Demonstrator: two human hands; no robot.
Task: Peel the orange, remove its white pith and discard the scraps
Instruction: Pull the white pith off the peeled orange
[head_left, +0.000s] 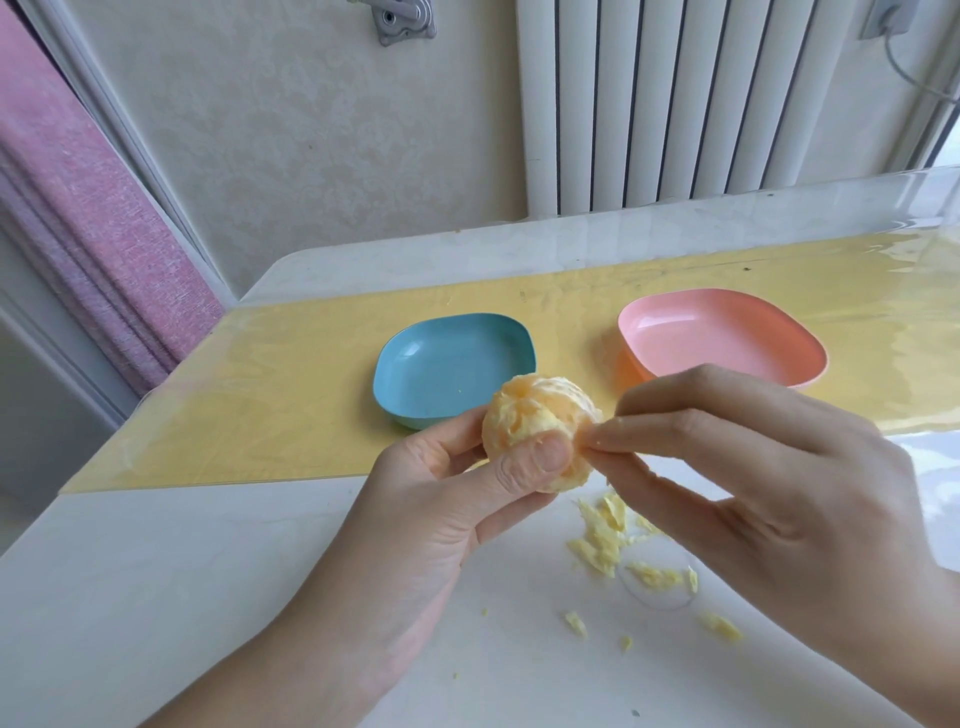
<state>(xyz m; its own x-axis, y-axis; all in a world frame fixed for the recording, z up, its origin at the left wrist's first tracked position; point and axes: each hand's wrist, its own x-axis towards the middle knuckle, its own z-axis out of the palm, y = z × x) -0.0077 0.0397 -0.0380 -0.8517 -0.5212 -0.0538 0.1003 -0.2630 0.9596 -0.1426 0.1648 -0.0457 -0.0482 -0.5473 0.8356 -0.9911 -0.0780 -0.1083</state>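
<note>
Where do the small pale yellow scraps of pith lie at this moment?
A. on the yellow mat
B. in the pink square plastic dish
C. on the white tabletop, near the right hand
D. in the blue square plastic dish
C: the small pale yellow pith scraps lie scattered on the white tabletop, under and beside the right hand.

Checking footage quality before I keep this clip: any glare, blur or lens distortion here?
Head view: sharp on the peeled pale-orange orange held by the left hand and the right hand pinching its white pith; daylight glare washes out the glossy white table at far right; wide-angle lens bows the table's far edge; shadows soft.
</note>
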